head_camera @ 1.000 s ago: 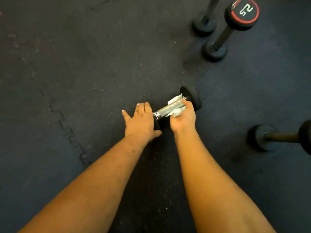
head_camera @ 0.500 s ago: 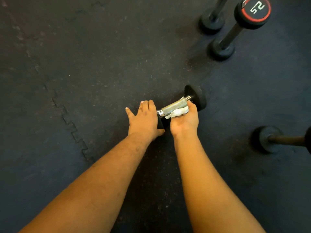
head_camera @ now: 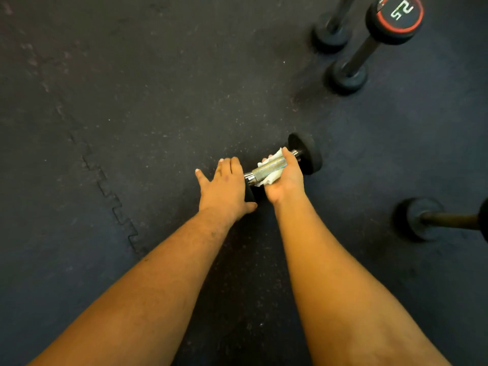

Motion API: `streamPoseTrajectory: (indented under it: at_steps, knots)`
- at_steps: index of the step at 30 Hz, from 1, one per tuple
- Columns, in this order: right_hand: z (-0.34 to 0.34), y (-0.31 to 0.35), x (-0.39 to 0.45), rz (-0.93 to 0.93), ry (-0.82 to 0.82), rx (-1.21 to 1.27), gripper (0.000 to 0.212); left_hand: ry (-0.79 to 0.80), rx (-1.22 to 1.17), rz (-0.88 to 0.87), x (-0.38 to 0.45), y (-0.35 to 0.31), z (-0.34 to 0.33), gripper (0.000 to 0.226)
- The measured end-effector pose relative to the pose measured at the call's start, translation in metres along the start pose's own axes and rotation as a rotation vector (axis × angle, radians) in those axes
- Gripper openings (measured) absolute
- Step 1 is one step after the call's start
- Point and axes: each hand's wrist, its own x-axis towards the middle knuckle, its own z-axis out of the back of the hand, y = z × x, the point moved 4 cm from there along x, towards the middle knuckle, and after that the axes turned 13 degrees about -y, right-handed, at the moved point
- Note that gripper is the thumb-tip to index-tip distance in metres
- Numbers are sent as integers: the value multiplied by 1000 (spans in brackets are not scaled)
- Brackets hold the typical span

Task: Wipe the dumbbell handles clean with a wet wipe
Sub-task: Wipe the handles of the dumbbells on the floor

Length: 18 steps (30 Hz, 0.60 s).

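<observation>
A small dumbbell (head_camera: 307, 154) with black end weights and a knurled chrome handle (head_camera: 266, 169) lies on the dark rubber floor in the middle of the view. My left hand (head_camera: 224, 188) rests flat on its near end weight, fingers straight, and covers most of it. My right hand (head_camera: 286, 178) cups the handle from below with a white wet wipe (head_camera: 272, 178) wrapped under it; its thumb lies over the handle's far end and its fingertips curl up behind, where a bit of the wipe shows.
Two upright dumbbells stand at the back right, one (head_camera: 369, 40) with a red-ringed end marked with a number, the other (head_camera: 330, 30) behind it. Another dumbbell (head_camera: 435, 220) lies at the right edge. A jigsaw seam (head_camera: 111, 196) in the floor mats runs at left.
My right hand has turned round the handle with the wipe: the wipe went from sticking up over the handle, to under it, and now reaches round the far side. My left hand has stayed put.
</observation>
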Motion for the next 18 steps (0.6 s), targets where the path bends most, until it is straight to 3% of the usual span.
streamPoseTrajectory:
  at_steps: [6,10,15,18]
  knots:
    - [15,-24,-7,-75,178,-133,23,-6,-4,-5,-2,0,-1,121]
    - [2,17,12,16,58,126,18,10,2,3,2,1,0,123]
    - [18,-30,4,-43,170,-234,33,-2,-17,-6,-1,-1,0,120]
    - [6,-1,9,-19,112,-30,18,5,-14,-1,-1,0,0,121]
